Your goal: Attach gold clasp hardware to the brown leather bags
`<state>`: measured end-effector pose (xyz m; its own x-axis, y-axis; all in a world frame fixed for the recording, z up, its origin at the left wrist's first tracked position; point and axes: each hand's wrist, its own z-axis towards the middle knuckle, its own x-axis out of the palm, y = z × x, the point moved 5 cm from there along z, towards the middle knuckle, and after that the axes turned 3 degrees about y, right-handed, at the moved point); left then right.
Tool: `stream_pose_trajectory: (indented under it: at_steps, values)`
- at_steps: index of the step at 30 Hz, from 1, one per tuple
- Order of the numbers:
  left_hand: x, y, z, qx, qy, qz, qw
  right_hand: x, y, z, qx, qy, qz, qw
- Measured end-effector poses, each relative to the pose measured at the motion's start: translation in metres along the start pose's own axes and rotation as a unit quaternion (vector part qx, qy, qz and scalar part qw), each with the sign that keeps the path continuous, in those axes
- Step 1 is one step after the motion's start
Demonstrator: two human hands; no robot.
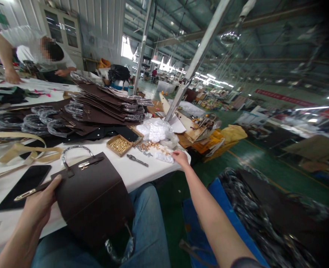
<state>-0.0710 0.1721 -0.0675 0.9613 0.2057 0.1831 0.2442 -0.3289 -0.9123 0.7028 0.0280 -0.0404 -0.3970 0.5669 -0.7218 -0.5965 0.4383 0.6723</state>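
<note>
A dark brown handbag piece (94, 197) lies across my lap and the table edge, with plastic-wrapped handles and a gold clasp (84, 165). My left hand (45, 197) grips its left side, by a strap with a gold metal end (26, 194). At the table's right corner, my right hand (181, 158) has its fingers pinched together beside a small white plastic bag (164, 157); what is between them, if anything, is too small to make out. Loose gold hardware pieces (150, 146) lie just left of that hand. A dark pen-like tool (137, 160) rests nearby.
A cardboard box of gold studs (119, 145) stands mid-table, before stacked brown bag panels (105, 102). A black phone (25, 186) and tan strips (16, 150) lie left. A blue container (222, 208) of wrapped pieces stands right. Another person (41, 56) works across the table.
</note>
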Motion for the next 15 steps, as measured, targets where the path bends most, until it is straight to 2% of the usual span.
stream_pose_trajectory:
  at_steps: [4,8,15]
  values:
    - [-0.001,0.001,0.001,-0.004,-0.014,-0.020,1.000,0.003,0.003,0.002,0.000,0.031,-0.012,0.999]
    - [0.001,0.000,-0.001,-0.022,0.016,-0.035,0.999,-0.001,0.012,0.005,0.009,0.053,0.013,0.998]
    - [0.003,-0.003,-0.003,-0.034,0.045,-0.038,0.998,-0.025,0.030,-0.017,0.054,0.065,0.157,0.984]
